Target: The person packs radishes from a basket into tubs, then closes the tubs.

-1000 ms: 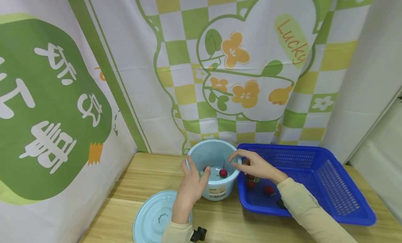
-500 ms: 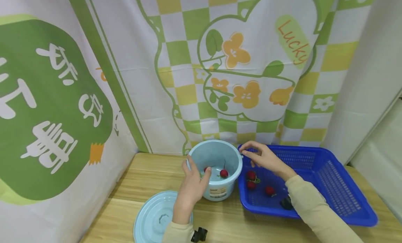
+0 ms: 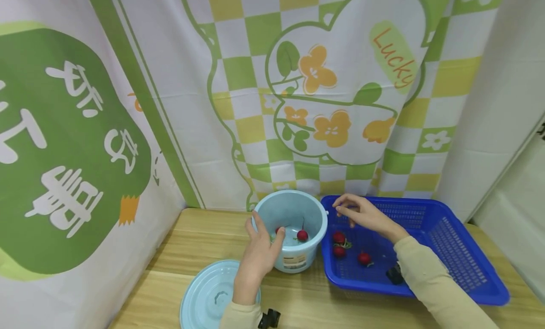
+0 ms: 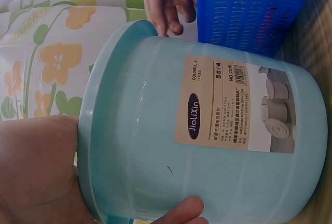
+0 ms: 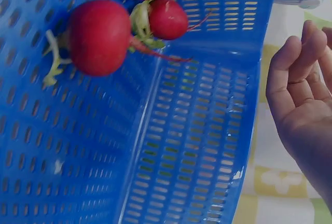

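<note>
My left hand (image 3: 259, 253) holds the light blue plastic bucket (image 3: 294, 203) at its near left rim, with its thumb over the rim. A finger lies along the labelled outer wall of the bucket (image 4: 155, 110) in the left wrist view. Inside the bucket are a red radish (image 3: 302, 235) and part of another radish (image 3: 278, 229) behind the thumb. Over the left back edge of the blue basket (image 3: 434, 201), my right hand (image 3: 366, 214) hovers with loosely bent fingers and nothing in them. Radishes (image 5: 98, 37) with green stems lie in the basket below it.
A light blue lid (image 3: 208, 296) lies on the wooden table (image 3: 204, 229), partly under my left forearm. The basket stands right beside the bucket. A printed curtain (image 3: 238, 130) hangs behind the table.
My right hand has moved right, from over the bucket's rim to over the basket. The left hand and bucket have stayed in place.
</note>
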Motion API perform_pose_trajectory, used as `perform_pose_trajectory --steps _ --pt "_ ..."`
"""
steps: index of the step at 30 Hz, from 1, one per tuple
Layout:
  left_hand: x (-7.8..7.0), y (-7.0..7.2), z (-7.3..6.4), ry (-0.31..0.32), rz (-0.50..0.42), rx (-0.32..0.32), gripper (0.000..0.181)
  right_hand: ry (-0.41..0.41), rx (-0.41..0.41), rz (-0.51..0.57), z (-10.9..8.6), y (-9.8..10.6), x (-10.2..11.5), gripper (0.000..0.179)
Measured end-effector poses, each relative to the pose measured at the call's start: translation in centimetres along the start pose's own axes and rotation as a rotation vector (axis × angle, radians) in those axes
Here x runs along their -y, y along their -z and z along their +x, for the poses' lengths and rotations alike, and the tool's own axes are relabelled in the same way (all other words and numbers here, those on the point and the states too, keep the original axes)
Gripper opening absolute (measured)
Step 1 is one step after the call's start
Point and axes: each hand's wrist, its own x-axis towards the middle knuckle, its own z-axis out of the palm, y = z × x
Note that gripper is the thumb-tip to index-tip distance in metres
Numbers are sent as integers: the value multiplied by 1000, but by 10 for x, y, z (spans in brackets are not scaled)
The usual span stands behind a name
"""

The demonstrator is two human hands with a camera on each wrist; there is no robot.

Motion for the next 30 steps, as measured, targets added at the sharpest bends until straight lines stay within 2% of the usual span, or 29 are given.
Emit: perform_pose_trajectory --steps 16,23,30 --pt "2 3 1 -18 15 -12 97 -53 40 -134 3 2 -14 23" --pt "1 3 1 -15 -5 -4 98 -144 -8 -206 0 -1 -21 22" --pt "2 2 -1 -8 -9 8 99 -200 67 -226 -4 -2 -29 27"
